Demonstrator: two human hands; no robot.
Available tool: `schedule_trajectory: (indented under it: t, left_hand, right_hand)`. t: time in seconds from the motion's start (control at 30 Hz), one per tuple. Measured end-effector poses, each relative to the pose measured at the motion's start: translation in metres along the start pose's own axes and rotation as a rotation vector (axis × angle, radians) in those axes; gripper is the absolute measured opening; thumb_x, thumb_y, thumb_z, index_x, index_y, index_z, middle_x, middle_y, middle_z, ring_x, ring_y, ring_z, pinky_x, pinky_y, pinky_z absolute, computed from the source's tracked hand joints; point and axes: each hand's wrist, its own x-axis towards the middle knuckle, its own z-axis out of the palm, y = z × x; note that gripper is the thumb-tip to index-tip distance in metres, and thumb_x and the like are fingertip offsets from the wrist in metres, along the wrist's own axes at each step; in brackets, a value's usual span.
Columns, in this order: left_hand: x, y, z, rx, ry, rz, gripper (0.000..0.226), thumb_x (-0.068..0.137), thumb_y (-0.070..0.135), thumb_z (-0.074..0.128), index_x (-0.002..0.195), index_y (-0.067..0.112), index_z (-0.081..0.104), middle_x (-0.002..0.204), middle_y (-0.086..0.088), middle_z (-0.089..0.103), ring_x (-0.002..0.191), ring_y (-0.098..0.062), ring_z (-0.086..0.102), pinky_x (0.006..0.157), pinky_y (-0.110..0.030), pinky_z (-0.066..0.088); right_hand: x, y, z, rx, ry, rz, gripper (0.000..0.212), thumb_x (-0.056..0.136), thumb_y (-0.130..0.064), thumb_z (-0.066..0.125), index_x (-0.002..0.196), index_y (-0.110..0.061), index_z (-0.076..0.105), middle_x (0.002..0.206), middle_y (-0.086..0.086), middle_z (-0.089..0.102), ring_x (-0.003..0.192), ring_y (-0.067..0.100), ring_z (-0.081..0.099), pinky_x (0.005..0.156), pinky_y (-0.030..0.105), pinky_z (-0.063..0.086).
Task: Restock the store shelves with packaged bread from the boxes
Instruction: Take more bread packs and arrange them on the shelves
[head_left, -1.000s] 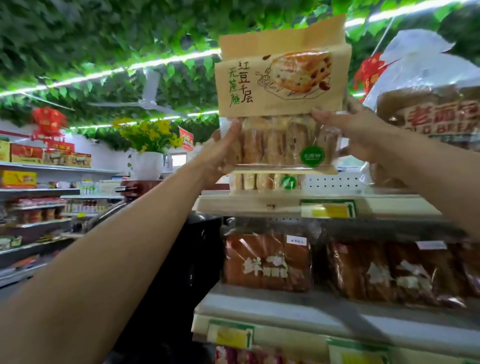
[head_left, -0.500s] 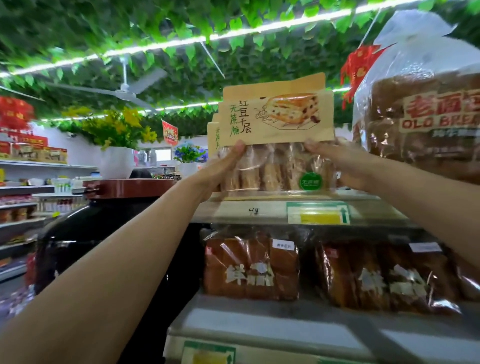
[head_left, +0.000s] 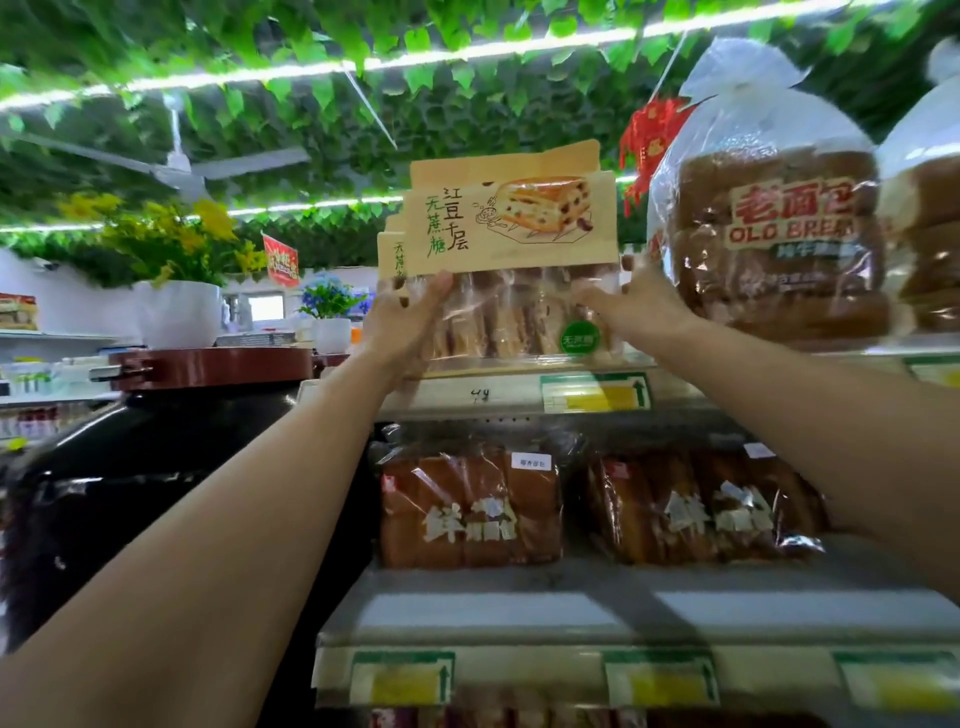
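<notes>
Both hands, left hand (head_left: 410, 319) at nine o'clock and right hand (head_left: 631, 306) at three, hold the bread pack (head_left: 511, 260) by its sides, probably to keep it upright and label-forward on the top shelf (head_left: 488, 397).

Green leaf garlands (head_left: 291, 47) cover the ceiling, crossed by bright light strips (head_left: 467, 54). A white ceiling fan (head_left: 182, 169) hangs at the left. Below it, yellow flowers (head_left: 156, 234) stand in a white pot (head_left: 179, 312), with a smaller pot of blue flowers (head_left: 330, 301) farther right. A red ornament (head_left: 649, 140) hangs beyond. A dark rounded cabinet (head_left: 156, 467) sits near left.
</notes>
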Motion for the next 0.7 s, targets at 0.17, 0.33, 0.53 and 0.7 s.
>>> schedule_trajectory:
  t: [0.17,0.33,0.53,0.7]
  left_hand:
    - [-0.018,0.011,0.000,-0.210,0.261,0.088,0.047,0.096,0.029,0.062,0.136,0.012,0.044,0.108,0.003,0.059,0.091,-0.005,0.055,0.066,-0.003,0.041]
    - [-0.076,0.040,0.012,-0.407,0.295,0.097,0.027,0.095,0.016,0.059,0.121,0.015,0.054,0.101,-0.001,0.064,0.080,-0.008,0.061,0.074,-0.027,0.052]
    - [-0.164,0.064,0.080,-0.674,-0.044,-0.137,0.013,0.101,0.019,0.051,0.111,0.021,0.060,0.082,-0.003,0.072,0.065,-0.016,0.068,0.058,-0.030,0.053]
    - [-0.225,0.075,0.165,-0.790,-0.242,-0.324,0.016,0.102,0.021,0.049,0.103,0.017,0.064,0.073,-0.002,0.071,0.058,-0.015,0.065,0.052,-0.025,0.051]
  right_hand:
    - [-0.032,-0.003,-0.018,-0.073,0.142,-0.071,0.067,0.093,-0.040,0.060,0.148,-0.017,0.030,0.135,0.004,0.052,0.120,0.020,0.051,0.098,0.035,0.042]
    - [-0.068,0.000,-0.051,0.004,0.179,-0.140,0.037,0.094,-0.029,0.060,0.128,-0.019,0.051,0.109,-0.001,0.061,0.101,0.015,0.059,0.091,0.040,0.053]
    - [-0.136,0.032,-0.098,0.005,0.128,-0.203,0.012,0.093,-0.023,0.063,0.105,-0.023,0.067,0.101,-0.009,0.066,0.096,0.007,0.061,0.085,0.029,0.053]
    - [-0.175,0.083,-0.165,0.033,0.118,-0.117,0.018,0.093,-0.015,0.062,0.086,-0.031,0.067,0.090,-0.003,0.069,0.086,0.015,0.066,0.079,0.041,0.057]
